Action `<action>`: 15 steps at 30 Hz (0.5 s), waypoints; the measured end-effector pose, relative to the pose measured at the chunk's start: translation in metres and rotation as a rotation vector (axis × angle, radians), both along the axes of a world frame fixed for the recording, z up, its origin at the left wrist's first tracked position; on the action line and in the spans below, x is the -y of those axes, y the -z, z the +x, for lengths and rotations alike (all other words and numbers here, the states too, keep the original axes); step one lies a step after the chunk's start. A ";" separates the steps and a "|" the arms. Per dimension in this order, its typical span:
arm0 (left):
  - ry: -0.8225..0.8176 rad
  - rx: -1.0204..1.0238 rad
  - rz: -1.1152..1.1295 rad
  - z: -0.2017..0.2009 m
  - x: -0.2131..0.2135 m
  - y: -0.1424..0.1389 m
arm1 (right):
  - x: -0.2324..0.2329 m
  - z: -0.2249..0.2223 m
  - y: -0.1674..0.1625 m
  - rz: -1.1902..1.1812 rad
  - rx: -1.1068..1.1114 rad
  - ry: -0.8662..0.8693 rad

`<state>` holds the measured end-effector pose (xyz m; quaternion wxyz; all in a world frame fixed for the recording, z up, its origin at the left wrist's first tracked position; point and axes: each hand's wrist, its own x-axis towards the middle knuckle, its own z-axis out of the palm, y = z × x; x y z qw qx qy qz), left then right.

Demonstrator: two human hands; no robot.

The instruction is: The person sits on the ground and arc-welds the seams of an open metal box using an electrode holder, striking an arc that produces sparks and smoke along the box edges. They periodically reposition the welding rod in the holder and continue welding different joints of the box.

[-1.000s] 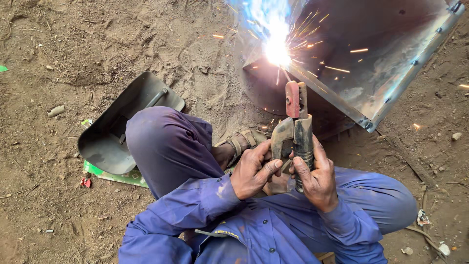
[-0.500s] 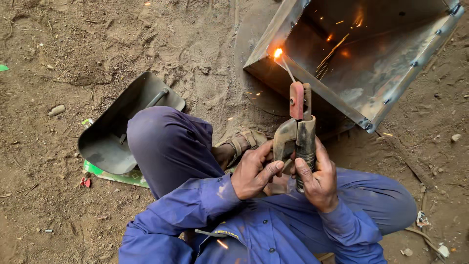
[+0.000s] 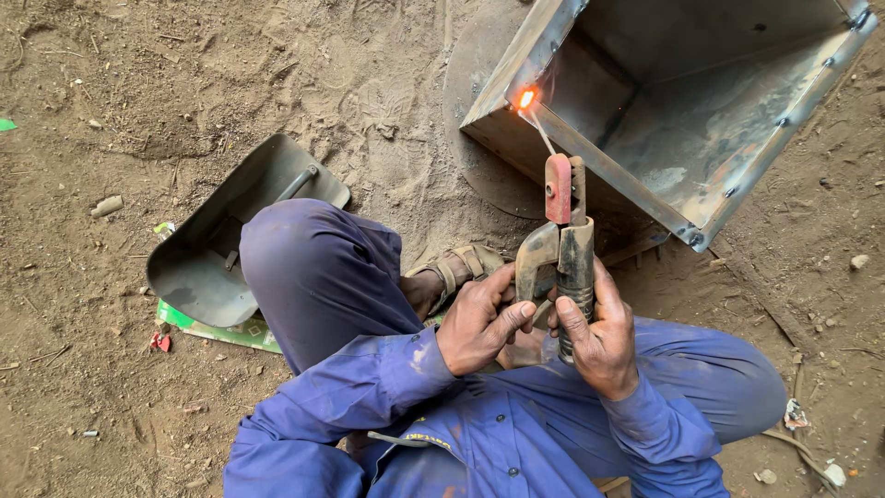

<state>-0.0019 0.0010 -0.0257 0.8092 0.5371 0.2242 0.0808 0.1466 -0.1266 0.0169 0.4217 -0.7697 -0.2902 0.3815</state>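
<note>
1. Electrode holder [image 3: 560,249]: dark clamp with a red head, upright in front of me, gripped by both my hands at its lower handles.
2. My right hand [image 3: 599,334]: fingers wrapped tight around the right handle, thumb laid along it.
3. My left hand [image 3: 477,323]: curled against the left lever of the holder, fingertips pressing it from the side; the two hands sit just beside each other, touching around the handles.
4. Welding rod [image 3: 542,136]: thin, short, rising from the red head and leaning to the far left. Its tip glows orange where it meets the near-left corner of the box.
5. Metal box [image 3: 719,138]: open-topped, grey sheet steel with an angle-iron rim, tilted on the dirt at the far right.
6. Welding shield [image 3: 230,240]: dark, curved, lying hollow side up on the ground to my left, a handle bar across its inside. It rests on a green scrap [image 3: 217,330].
7. My knees and sleeves: blue work clothes; a sandalled foot [image 3: 452,272] shows between my left knee and the holder.
8. Ground [image 3: 111,120]: bare brown dirt with small stones.
</note>
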 end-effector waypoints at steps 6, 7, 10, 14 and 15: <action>-0.018 0.015 -0.019 0.000 0.000 0.000 | -0.002 0.001 -0.001 -0.006 0.001 -0.008; -0.020 0.012 -0.019 -0.001 0.001 0.000 | -0.002 0.000 -0.001 -0.006 0.000 -0.008; -0.021 -0.002 -0.022 0.000 0.000 -0.001 | -0.002 0.001 -0.001 -0.007 -0.002 -0.008; -0.022 0.006 -0.028 0.001 -0.002 -0.003 | -0.002 0.003 0.001 -0.004 0.020 -0.023; -0.022 0.015 -0.032 0.000 -0.003 -0.004 | -0.001 0.002 0.001 -0.006 0.028 -0.028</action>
